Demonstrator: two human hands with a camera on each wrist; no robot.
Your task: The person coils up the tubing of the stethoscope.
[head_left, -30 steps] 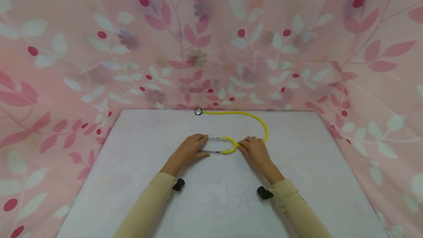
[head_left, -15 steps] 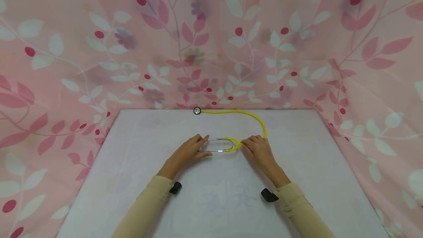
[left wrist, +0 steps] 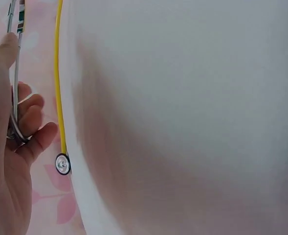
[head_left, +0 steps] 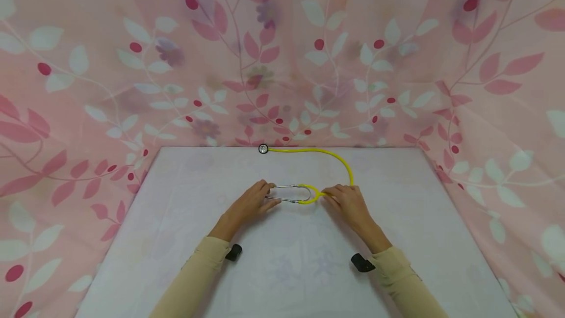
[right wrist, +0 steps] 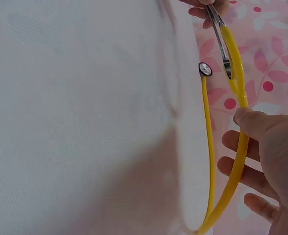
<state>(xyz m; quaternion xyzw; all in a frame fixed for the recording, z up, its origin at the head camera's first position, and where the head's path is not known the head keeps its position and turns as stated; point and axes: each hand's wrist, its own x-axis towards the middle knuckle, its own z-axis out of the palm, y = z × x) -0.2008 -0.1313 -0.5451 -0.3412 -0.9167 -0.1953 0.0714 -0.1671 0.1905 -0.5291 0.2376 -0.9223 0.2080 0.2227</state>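
Note:
A stethoscope with yellow tubing [head_left: 342,157] stretches between both hands in the head view. My left hand [head_left: 248,206] holds the far ends of its metal ear tubes [head_left: 286,186]; in the left wrist view the fingers [left wrist: 33,120] curl about the tube ends, hiding the eartips. Close to the Y-shaped fork, my right hand [head_left: 351,204] grips the yellow tube, which passes between thumb and fingers in the right wrist view. From there the tubing curves back to the round chest piece [head_left: 263,148], which lies at the table's far edge.
A white-covered table [head_left: 287,269] lies beneath the hands. Pink floral cloth [head_left: 282,63] hangs behind it and along both sides. Each wrist carries a small black camera, such as the one on the right wrist [head_left: 363,262].
The right hand has shifted slightly right along with the fork, and its forearm has swung outward. The left fingers have drawn closer around the ear tubes. The chest piece stays at the far edge.

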